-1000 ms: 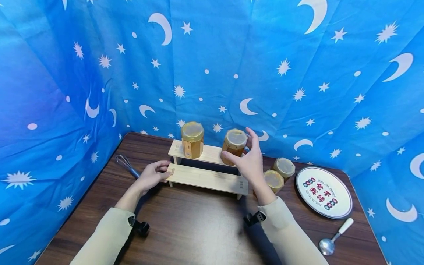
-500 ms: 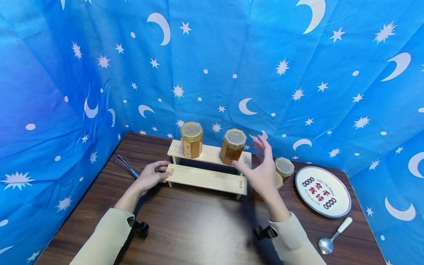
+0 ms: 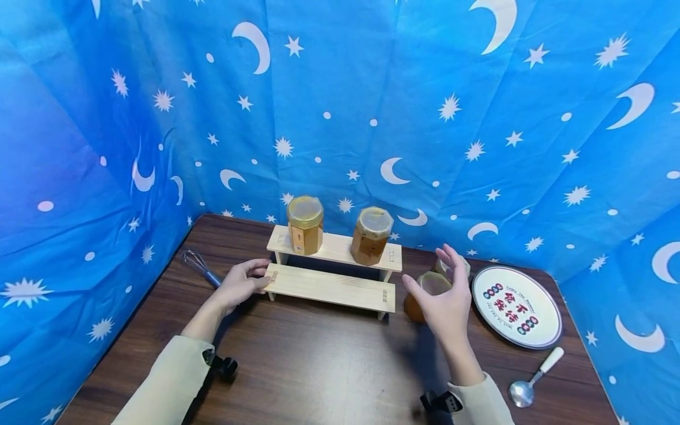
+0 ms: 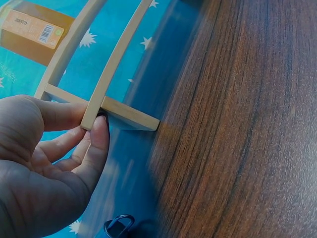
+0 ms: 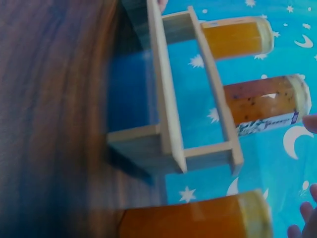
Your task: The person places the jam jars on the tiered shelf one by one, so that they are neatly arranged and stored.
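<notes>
A two-tier wooden rack (image 3: 329,289) stands on the table. My left hand (image 3: 239,286) pinches the left end of its lower board between thumb and fingers, plain in the left wrist view (image 4: 54,163). On the upper tier sit a yellow-brown honey jar (image 3: 306,230) at left and a darker jar with specks (image 3: 370,239) at right. Right of the rack, my right hand (image 3: 448,301) hovers with thumb and fingers spread about an amber jar (image 3: 415,307). In the right wrist view, fingers (image 5: 307,212) show apart from this jar (image 5: 183,218). Another jar (image 3: 457,267) is mostly hidden behind that hand.
A white plate (image 3: 517,333) with printed characters lies at the right. In front of it is a spoon (image 3: 523,392) with a white handle. A whisk (image 3: 202,268) lies left of the rack. Blue star-patterned cloth (image 3: 340,106) encloses the table's back and sides.
My right hand has let go of the dark jar on the upper tier and moved right and towards me, over to the jars on the table. My left hand stays at the rack.
</notes>
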Demonstrator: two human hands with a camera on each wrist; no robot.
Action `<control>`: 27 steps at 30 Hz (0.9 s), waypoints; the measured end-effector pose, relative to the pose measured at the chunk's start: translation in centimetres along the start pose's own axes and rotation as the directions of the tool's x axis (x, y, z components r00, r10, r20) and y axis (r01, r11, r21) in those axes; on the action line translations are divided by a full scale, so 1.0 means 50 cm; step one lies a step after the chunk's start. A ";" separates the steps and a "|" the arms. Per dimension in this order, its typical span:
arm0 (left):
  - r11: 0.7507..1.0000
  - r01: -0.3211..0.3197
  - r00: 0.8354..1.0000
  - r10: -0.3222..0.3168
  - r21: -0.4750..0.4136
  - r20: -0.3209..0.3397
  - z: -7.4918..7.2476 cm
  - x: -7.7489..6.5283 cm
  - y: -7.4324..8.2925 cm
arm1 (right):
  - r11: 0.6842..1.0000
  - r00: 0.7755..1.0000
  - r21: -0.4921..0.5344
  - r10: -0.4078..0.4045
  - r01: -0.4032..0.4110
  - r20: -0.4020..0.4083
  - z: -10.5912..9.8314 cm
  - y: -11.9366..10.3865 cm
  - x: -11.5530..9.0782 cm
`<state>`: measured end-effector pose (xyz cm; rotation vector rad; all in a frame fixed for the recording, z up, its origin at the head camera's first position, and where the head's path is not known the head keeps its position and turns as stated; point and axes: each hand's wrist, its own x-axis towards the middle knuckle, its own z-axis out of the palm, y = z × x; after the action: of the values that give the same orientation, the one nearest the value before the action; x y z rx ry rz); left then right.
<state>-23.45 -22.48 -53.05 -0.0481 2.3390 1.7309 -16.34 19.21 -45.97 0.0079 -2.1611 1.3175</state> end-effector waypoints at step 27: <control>0.999 -0.022 1.000 0.022 -0.023 0.005 0.003 -0.007 0.009 | 0.980 0.976 -0.027 0.193 -0.197 -0.097 -0.005 0.119 -0.082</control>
<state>-23.17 -22.22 -52.60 -0.0210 2.3248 1.7659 -14.66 21.22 -52.69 -0.2822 -2.1487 1.3565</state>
